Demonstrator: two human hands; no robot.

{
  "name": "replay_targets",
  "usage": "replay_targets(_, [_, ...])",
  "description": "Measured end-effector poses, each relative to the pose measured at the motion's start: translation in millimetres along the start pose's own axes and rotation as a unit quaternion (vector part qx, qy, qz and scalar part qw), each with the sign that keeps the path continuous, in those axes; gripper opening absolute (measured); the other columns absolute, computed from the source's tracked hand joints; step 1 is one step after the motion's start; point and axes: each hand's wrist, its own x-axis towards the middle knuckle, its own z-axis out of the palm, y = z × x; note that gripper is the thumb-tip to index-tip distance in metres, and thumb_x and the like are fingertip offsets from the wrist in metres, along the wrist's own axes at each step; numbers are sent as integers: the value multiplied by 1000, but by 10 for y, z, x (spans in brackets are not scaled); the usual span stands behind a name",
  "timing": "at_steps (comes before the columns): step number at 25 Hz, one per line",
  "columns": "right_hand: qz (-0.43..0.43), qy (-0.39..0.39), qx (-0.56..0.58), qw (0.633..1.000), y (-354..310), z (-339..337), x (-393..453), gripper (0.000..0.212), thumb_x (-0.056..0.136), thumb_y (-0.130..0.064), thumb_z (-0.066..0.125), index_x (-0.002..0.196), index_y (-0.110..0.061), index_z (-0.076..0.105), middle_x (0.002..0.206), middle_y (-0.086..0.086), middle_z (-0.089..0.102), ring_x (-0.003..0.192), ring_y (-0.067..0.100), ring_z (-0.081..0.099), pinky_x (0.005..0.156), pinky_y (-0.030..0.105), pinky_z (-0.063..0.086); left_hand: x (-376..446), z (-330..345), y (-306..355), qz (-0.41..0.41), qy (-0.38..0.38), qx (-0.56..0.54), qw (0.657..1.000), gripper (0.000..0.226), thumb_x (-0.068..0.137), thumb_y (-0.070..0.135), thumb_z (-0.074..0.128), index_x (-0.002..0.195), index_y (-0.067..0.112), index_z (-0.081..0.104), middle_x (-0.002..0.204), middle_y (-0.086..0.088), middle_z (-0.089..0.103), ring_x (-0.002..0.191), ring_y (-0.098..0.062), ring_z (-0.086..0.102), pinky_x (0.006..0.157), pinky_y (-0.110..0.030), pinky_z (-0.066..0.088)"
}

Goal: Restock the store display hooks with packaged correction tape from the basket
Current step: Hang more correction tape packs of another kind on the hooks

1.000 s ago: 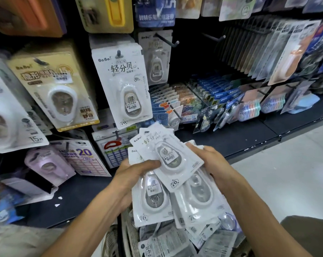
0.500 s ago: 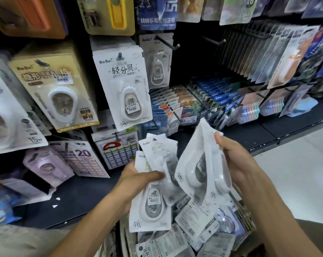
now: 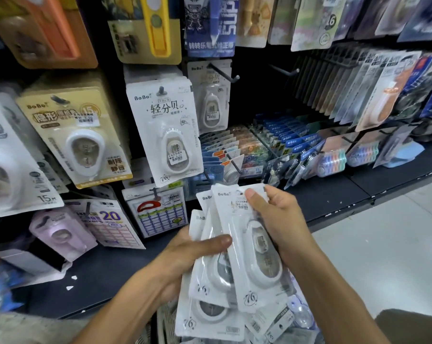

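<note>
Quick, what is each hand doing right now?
Left hand: grips a fanned stack of white carded correction tape packs.
Right hand: holds the front white pack.

Three white tape packs [image 3: 237, 247] held, two bare hooks [image 3: 223, 73]

An orange-cased item [image 3: 48, 28] and a yellow one [image 3: 158, 26] are hung up top, with a blue card [image 3: 211, 26] beside them. Purple "20" label sheets [image 3: 110, 224] are propped lower left, next to a red-and-blue sticker pack [image 3: 160, 214]. Colourful tape rolls [image 3: 334, 162] are racked over the black shelf [image 3: 329, 199], and pale floor [image 3: 396, 244] is seen at right.
</note>
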Motion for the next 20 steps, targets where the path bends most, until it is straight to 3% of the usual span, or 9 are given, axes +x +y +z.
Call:
replay_targets(4, [-7, 28, 132, 991, -425, 53, -12, 19, 100, -23, 60, 100, -10, 73, 97, 15, 78, 80, 29, 76, 68, 43, 64, -66, -60, 231, 77, -8, -23, 997, 53, 50, 11, 93, 101, 20, 79, 111, -22, 75, 96, -41, 75, 72, -46, 62])
replay_targets(7, [-71, 63, 138, 986, -821, -15, 126, 20, 102, -24, 57, 102, -9, 70, 97, 13, 79, 77, 25, 76, 68, 42, 64, -198, -106, 449, 154, -17, -21, 988, 60, 48, 11, 96, 104, 20, 77, 109, -26, 75, 92, -44, 75, 70, -46, 62])
replay_targets(10, [-122, 50, 59, 990, -1224, 23, 395, 21, 102, -25, 58, 98, -10, 73, 94, 12, 79, 74, 24, 76, 62, 38, 63, -381, -213, 703, 234, 16, -20, 972, 79, 41, 19, 103, 114, 18, 73, 113, -25, 74, 95, -45, 74, 70, -48, 62])
replay_targets(13, [-166, 54, -78, 982, -1448, 189, 752, 29, 99, -26, 63, 96, 2, 72, 94, 26, 75, 75, 33, 72, 65, 47, 59, -462, -337, 866, 287, 70, -16, 955, 100, 34, 24, 104, 125, 12, 65, 114, -24, 74, 96, -45, 74, 69, -47, 62])
replay_targets(15, [-184, 68, -143, 970, -1486, 283, 942, 36, 96, -26, 67, 94, 10, 68, 89, 30, 72, 66, 35, 67, 61, 42, 54, -453, -349, 897, 297, 86, -15, 951, 105, 33, 27, 104, 128, 10, 63, 115, -23, 74, 98, -44, 74, 70, -47, 62])
replay_targets(17, [-183, 68, -195, 961, -1504, 322, 1063, 42, 94, -30, 69, 92, 12, 66, 72, 22, 68, 48, 22, 59, 47, 30, 44, -428, -324, 900, 302, 88, -18, 949, 108, 34, 27, 104, 131, 11, 60, 118, -22, 73, 102, -43, 73, 73, -47, 62])
replay_targets(18, [-174, 70, -215, 958, -1508, 336, 1103, 44, 94, -34, 69, 91, 10, 67, 72, 21, 68, 50, 24, 61, 47, 34, 47, -414, -307, 899, 305, 90, -19, 948, 109, 34, 27, 104, 133, 12, 59, 119, -21, 73, 103, -42, 73, 74, -47, 62])
replay_targets(20, [-160, 120, -299, 933, -1513, 338, 1145, 44, 93, -45, 67, 90, -2, 66, 85, 19, 72, 75, 37, 67, 68, 48, 55, -389, -279, 896, 313, 96, -24, 945, 107, 37, 25, 103, 133, 13, 58, 119, -19, 74, 104, -41, 73, 75, -46, 62])
